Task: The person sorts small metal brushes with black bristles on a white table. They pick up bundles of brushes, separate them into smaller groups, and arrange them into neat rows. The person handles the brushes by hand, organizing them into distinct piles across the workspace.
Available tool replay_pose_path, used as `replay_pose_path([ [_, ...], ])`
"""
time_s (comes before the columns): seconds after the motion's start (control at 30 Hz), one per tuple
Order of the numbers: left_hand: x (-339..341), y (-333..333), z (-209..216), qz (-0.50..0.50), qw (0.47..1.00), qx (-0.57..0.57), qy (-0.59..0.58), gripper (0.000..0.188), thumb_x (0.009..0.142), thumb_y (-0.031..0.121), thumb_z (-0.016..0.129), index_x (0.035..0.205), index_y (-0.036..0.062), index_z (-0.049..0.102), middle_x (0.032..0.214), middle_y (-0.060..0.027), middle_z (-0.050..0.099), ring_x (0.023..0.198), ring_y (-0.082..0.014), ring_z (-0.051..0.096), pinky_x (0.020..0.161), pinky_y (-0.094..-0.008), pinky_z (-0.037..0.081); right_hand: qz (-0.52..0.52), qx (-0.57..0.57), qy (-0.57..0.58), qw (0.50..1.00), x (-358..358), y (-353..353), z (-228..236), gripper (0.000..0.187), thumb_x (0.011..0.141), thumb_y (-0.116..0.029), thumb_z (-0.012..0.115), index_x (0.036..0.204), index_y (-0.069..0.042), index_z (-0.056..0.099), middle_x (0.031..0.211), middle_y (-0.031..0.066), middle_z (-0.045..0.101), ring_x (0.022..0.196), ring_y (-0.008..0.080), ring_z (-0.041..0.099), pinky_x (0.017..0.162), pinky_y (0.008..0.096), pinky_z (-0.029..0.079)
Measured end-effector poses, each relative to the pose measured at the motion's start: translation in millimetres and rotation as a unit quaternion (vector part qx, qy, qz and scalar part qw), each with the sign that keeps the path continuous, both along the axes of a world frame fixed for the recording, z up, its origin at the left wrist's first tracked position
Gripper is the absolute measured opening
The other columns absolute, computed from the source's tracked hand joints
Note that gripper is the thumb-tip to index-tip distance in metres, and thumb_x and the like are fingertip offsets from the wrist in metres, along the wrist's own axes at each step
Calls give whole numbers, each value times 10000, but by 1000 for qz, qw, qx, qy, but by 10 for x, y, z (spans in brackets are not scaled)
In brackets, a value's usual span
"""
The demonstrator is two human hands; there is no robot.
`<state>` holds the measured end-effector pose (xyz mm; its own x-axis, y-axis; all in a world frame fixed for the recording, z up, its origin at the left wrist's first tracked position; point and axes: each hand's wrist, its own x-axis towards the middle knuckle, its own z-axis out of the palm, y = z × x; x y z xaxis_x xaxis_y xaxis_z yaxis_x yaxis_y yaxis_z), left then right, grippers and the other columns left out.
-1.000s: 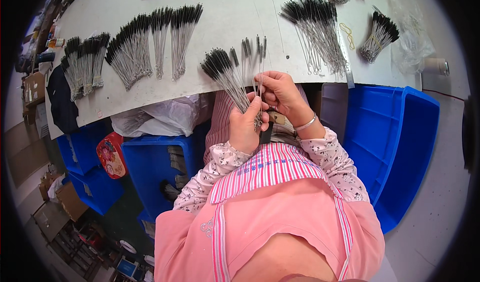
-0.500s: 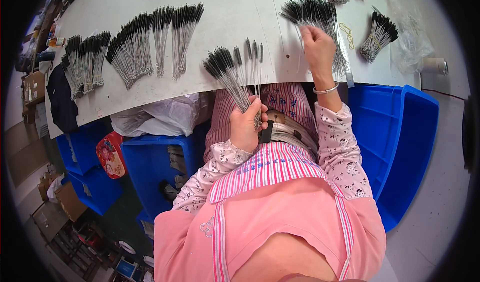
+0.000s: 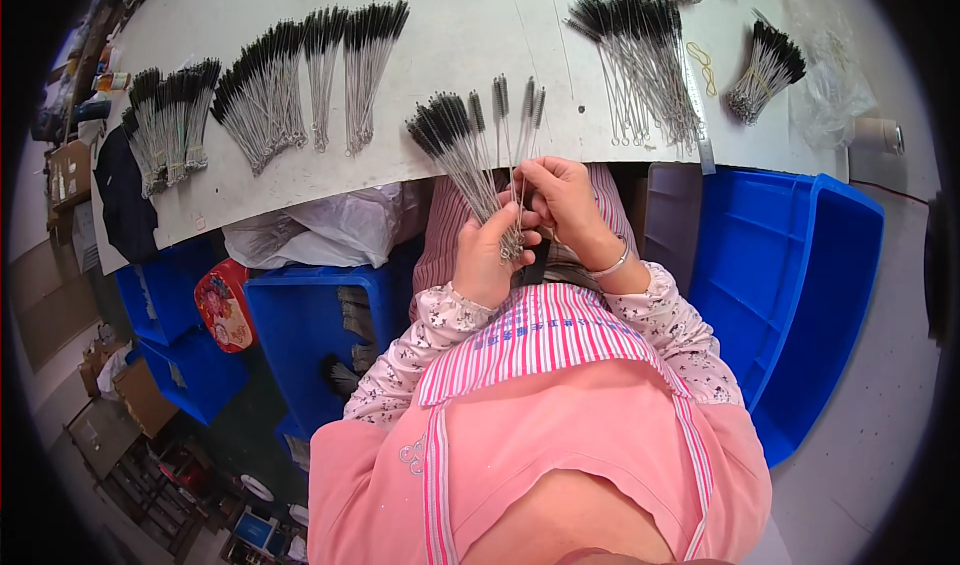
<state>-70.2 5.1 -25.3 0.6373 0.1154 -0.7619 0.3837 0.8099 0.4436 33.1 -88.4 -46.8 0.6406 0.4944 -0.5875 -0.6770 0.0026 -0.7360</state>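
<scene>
A fanned bunch of thin wire tube brushes [image 3: 458, 140] with black bristle heads is gripped in my left hand [image 3: 486, 253], heads pointing away over the table edge. The looped wire ends poke out below my fingers. My right hand [image 3: 570, 207] is right beside it, thumb and forefinger pinching the wire of a single tube brush [image 3: 538, 113] at the bunch's right side. Several brushes there stand a little apart from the rest. Where the two hands meet, some fingers are hidden.
Loose brushes [image 3: 640, 60] lie fanned at the table's right, by a metal ruler [image 3: 706, 150] and a tied bundle [image 3: 765, 73]. More brush groups [image 3: 262, 100] lie left on the white table [image 3: 470, 25]. Blue crates [image 3: 790, 295] stand below the edge on both sides.
My right hand has come from the loose brushes on the right down to my left hand, bringing a tube brush against the bunch. My left hand has barely moved.
</scene>
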Motion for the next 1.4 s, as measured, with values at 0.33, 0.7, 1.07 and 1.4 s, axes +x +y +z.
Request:
replay_pose_path([
  [0.33,-35,51,-13,-30,999,8,-11,291,900,274,517,1153,142,464,901,-57,626,713,-175,611,548,-290,457,14,10,52,998,-52,115,-7,178,826,-163,653,837,8,605,685,43,590,499,88,541,379,200,411],
  [0.7,-93,54,-57,-22,999,24,-27,227,901,239,514,1108,147,496,957,-49,603,768,-207,638,552,-314,515,-19,21,14,1000,-106,131,-138,166,815,-133,630,856,26,603,697,65,614,535,109,564,455,237,503],
  [1.07,-53,15,1,-6,997,78,-19,280,874,165,562,1131,125,457,949,-46,595,744,-180,621,566,-300,521,-39,23,-9,999,-129,123,-138,147,831,-135,629,800,5,600,708,73,632,552,105,584,439,223,475],
  [1.4,-67,33,-59,4,999,38,-13,248,872,169,575,1086,86,481,897,-51,602,727,-185,618,550,-290,512,-70,10,-14,997,-173,89,-210,152,835,-146,631,798,-3,594,673,32,598,548,86,567,450,203,447],
])
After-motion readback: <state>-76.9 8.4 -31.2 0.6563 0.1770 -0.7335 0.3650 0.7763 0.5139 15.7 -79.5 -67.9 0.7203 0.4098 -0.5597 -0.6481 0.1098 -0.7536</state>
